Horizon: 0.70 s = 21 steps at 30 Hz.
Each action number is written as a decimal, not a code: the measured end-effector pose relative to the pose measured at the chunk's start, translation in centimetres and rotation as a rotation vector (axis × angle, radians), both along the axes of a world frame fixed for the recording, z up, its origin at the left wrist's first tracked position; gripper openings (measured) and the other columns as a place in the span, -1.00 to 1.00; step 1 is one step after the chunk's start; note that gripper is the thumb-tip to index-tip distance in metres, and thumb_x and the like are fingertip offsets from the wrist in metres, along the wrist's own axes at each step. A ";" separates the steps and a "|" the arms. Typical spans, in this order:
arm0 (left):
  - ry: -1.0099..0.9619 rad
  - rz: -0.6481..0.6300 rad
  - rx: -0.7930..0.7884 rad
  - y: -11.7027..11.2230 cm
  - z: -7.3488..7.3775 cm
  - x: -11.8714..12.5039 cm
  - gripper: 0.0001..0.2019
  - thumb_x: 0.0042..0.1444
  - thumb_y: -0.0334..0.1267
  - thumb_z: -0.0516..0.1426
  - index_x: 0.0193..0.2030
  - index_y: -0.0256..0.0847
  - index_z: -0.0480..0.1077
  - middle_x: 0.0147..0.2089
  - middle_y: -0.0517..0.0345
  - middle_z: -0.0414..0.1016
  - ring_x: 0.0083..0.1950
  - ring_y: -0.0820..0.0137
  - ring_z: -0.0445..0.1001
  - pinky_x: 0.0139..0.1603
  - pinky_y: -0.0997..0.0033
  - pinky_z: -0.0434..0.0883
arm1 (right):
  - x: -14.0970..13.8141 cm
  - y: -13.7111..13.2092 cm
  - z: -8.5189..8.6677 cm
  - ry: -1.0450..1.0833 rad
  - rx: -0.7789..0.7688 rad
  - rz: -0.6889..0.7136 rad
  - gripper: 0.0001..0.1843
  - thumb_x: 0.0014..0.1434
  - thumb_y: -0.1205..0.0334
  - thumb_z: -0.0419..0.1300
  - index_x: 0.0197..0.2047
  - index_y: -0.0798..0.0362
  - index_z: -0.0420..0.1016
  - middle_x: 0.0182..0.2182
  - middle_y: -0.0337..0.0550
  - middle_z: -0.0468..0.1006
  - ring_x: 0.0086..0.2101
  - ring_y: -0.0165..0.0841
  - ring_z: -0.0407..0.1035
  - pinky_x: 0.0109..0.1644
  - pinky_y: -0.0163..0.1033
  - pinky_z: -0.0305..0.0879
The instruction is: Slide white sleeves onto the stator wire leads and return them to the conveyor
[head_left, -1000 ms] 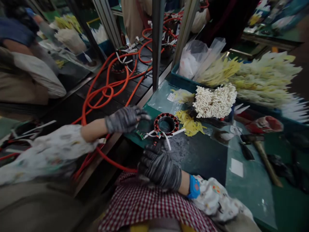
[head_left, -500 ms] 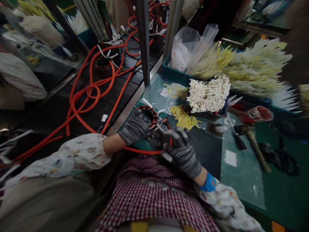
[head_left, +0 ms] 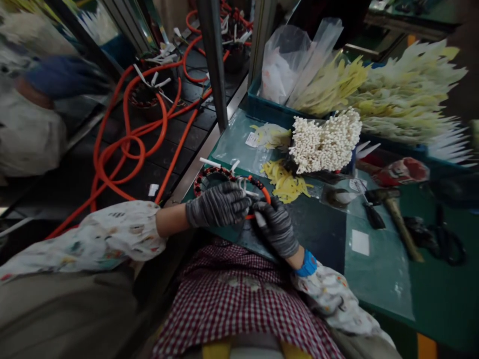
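Observation:
A round stator [head_left: 209,177] with copper windings and white sleeved leads lies at the near left edge of the green bench [head_left: 430,294]. My left hand [head_left: 219,205], in a grey knit glove, lies over its near side with fingers curled round the leads. My right hand [head_left: 276,225], also gloved, is closed on the end of an orange hose [head_left: 258,192] that loops just right of the stator. The two hands almost touch.
An orange hose [head_left: 123,144] coils over the black conveyor [head_left: 187,134] at left, among other stators [head_left: 147,92]. A bundle of white tubes [head_left: 325,142], yellow slips [head_left: 284,182], a blue bin [head_left: 269,107], a hammer [head_left: 396,214] and scissors [head_left: 445,239] lie behind and right. Another person's blue-gloved hand [head_left: 63,75] is far left.
My right hand came up from my lap to the stator, holding the orange hose end. My left hand shifted from beside the stator onto its leads. The view tilted slightly.

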<state>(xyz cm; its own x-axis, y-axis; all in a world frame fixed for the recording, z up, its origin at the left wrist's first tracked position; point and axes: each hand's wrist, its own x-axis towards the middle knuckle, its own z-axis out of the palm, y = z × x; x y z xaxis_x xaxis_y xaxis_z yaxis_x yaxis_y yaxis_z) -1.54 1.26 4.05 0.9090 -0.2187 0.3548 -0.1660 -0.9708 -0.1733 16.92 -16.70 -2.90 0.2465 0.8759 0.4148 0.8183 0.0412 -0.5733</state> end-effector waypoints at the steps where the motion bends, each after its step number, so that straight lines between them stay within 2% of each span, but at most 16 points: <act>1: -0.074 -0.040 -0.025 0.2 -0.3 0.1 -0.77 0.50 -0.38 0.13 0.05 -0.05 0.61 0.05 0.14 0.75 0.13 0.30 0.64 0.28 0.16 0.53 | -0.1 -0.1 0.0 0.028 0.048 0.007 -0.77 0.48 0.22 0.19 0.05 -0.08 0.68 -0.10 -0.04 0.71 -0.19 -0.20 0.65 -0.08 -0.12 0.66; 2: -0.133 -0.052 -0.073 0.5 -0.5 0.2 -0.81 0.48 -0.35 0.16 0.06 -0.04 0.59 0.06 0.14 0.75 0.13 0.29 0.64 0.27 0.16 0.54 | -0.2 -0.2 -0.1 0.062 0.099 0.018 -0.78 0.49 0.24 0.18 0.05 -0.09 0.66 -0.13 -0.08 0.71 -0.20 -0.22 0.65 -0.08 -0.13 0.66; 4: -0.174 0.025 -0.243 1.5 -0.6 0.2 -0.79 0.44 -0.25 0.23 0.15 -0.02 0.54 0.11 0.11 0.73 0.16 0.25 0.64 0.26 0.13 0.55 | -0.7 -0.3 -0.3 0.152 0.192 0.035 -0.76 0.50 0.29 0.17 0.10 -0.15 0.60 -0.15 -0.17 0.70 -0.18 -0.25 0.65 -0.05 -0.13 0.66; 5: -0.160 0.088 -0.343 2.3 -0.4 0.3 -0.71 0.41 -0.15 0.27 0.22 -0.04 0.51 0.16 0.05 0.71 0.21 0.21 0.64 0.27 0.11 0.55 | -0.9 -0.3 -0.3 0.196 0.237 0.028 -0.71 0.50 0.30 0.17 0.18 -0.18 0.55 -0.12 -0.19 0.70 -0.15 -0.26 0.65 -0.02 -0.13 0.67; 7: -0.070 0.208 -0.497 4.0 0.1 0.3 -0.40 0.30 0.07 0.36 0.36 -0.14 0.43 0.31 -0.14 0.62 0.35 0.08 0.58 0.38 0.01 0.52 | -1.1 0.2 0.1 0.281 0.290 -0.014 -0.55 0.50 0.28 0.19 0.38 -0.22 0.40 0.03 -0.15 0.70 -0.03 -0.26 0.66 0.09 -0.08 0.67; 9: 0.091 0.228 -0.539 5.8 0.9 0.1 -0.11 0.15 0.22 0.43 0.47 -0.22 0.35 0.44 -0.29 0.51 0.51 -0.06 0.45 0.54 -0.12 0.40 | -1.0 1.1 1.2 0.381 0.254 -0.054 -0.45 0.51 0.22 0.18 0.49 -0.19 0.28 0.18 -0.06 0.67 0.08 -0.24 0.64 0.19 -0.01 0.65; 11: 0.233 0.190 -0.514 7.2 1.5 -0.7 -0.01 0.05 0.23 0.48 0.50 -0.26 0.36 0.50 -0.36 0.45 0.57 -0.13 0.37 0.61 -0.17 0.30 | -0.8 2.2 2.9 0.516 0.117 -0.024 -0.53 0.51 0.15 0.19 0.43 -0.13 0.37 0.19 -0.03 0.68 0.11 -0.21 0.63 0.25 0.04 0.63; 13: 0.331 0.180 -0.476 7.7 2.0 -2.0 -0.15 0.07 0.15 0.48 0.40 -0.28 0.46 0.46 -0.34 0.50 0.54 -0.11 0.40 0.60 -0.14 0.33 | -0.5 3.2 4.7 0.654 -0.028 0.038 -0.66 0.50 0.10 0.22 0.28 -0.08 0.51 0.10 -0.07 0.74 0.06 -0.19 0.65 0.24 0.06 0.64; 16: 0.506 0.271 -0.398 6.6 2.2 -4.1 -0.71 0.36 -0.24 0.25 0.17 -0.15 0.63 0.28 -0.07 0.70 0.41 0.08 0.56 0.56 -0.09 0.39 | -0.5 4.1 6.5 0.762 -0.120 0.085 -0.71 0.48 0.06 0.24 0.17 -0.06 0.60 -0.01 -0.11 0.77 -0.06 -0.21 0.66 0.13 0.03 0.66; 18: 0.553 0.365 -0.364 4.7 2.0 -4.7 -0.66 0.41 -0.41 0.11 0.16 -0.11 0.65 0.27 0.02 0.72 0.38 0.12 0.60 0.56 -0.11 0.40 | -0.5 4.5 6.9 0.736 -0.103 0.103 -0.71 0.47 0.06 0.25 0.16 -0.06 0.62 -0.01 -0.11 0.76 -0.07 -0.21 0.65 0.11 0.02 0.65; 21: 0.475 0.532 -0.353 1.0 0.9 -3.8 -0.63 0.47 -0.33 0.09 0.28 -0.23 0.60 0.37 -0.21 0.63 0.43 -0.08 0.56 0.50 -0.24 0.44 | -0.5 5.6 7.4 0.594 -0.061 0.162 -0.72 0.46 0.10 0.24 0.15 -0.07 0.66 0.00 -0.10 0.75 -0.02 -0.19 0.62 0.20 0.06 0.61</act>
<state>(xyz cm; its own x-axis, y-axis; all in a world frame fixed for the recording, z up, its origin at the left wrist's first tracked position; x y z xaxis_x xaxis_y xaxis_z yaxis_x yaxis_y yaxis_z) -5.31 2.31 4.99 0.9313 0.3403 -0.1300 0.3565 -0.9249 0.1325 16.46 -11.06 4.47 0.2815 0.9394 0.1956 0.3442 0.0914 -0.9344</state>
